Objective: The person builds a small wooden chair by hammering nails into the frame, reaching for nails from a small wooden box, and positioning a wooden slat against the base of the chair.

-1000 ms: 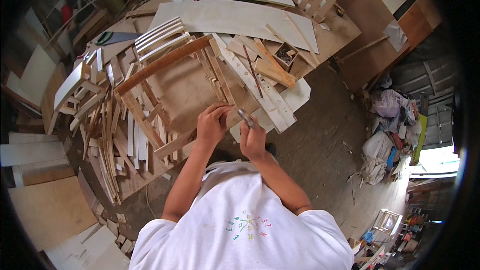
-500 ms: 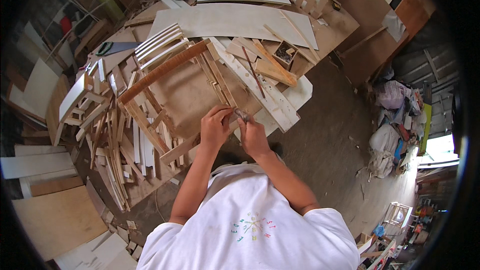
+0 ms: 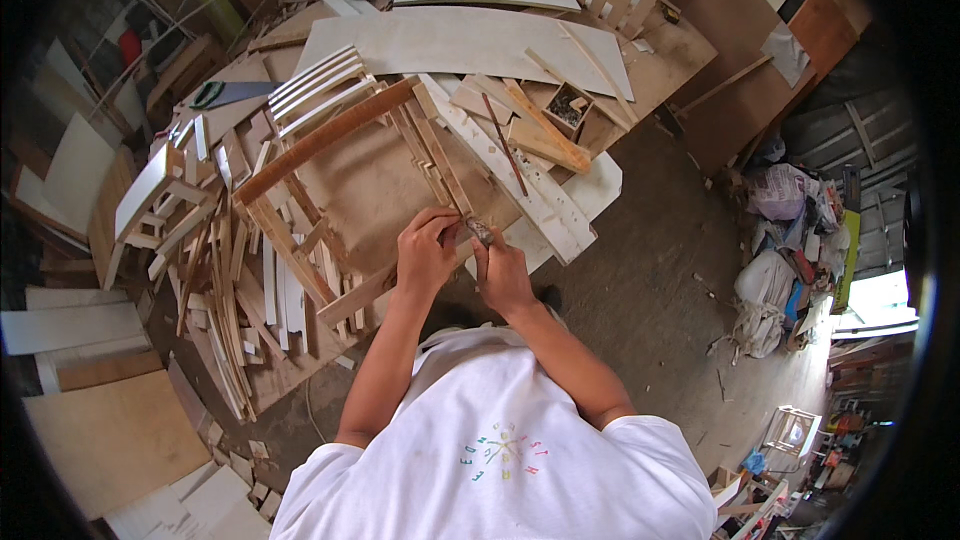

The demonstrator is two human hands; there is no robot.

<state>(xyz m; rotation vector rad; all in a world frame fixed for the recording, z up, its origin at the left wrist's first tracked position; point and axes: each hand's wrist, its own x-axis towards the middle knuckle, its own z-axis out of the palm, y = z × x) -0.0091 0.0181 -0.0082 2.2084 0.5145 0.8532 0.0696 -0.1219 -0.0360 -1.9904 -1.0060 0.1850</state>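
Since the earlier frames the grey metal hammer-like tool (image 3: 480,231) has been moving in closer to the left fingertips, and the view has been shifting slightly. Nearest, the white cotton T-shirt (image 3: 500,505) is showing a ring of small multicoloured letters; they are sitting upside down, around a star-like design. The right hand (image 3: 505,275) is closing its fingers firmly around the tool. The left hand (image 3: 425,255) is curling, thumb and fingertips drawing together in a pinch; I cannot tell whether anything small is between them. It is resting at the near right corner of the open rectangular wooden frame (image 3: 330,143), which is lying on the cluttered brown workbench (image 3: 672,52). Beyond the hands, a long speckled white board (image 3: 560,225) is stretching along the frame's right side. Farther, a small open wooden box (image 3: 560,123) is holding dark bits, and a green-handled handsaw (image 3: 240,92) is lying to the left. A broad white panel (image 3: 460,40) is spanning the bench behind. Off right, a purple-and-white bag (image 3: 778,192) is carrying print too small to read.
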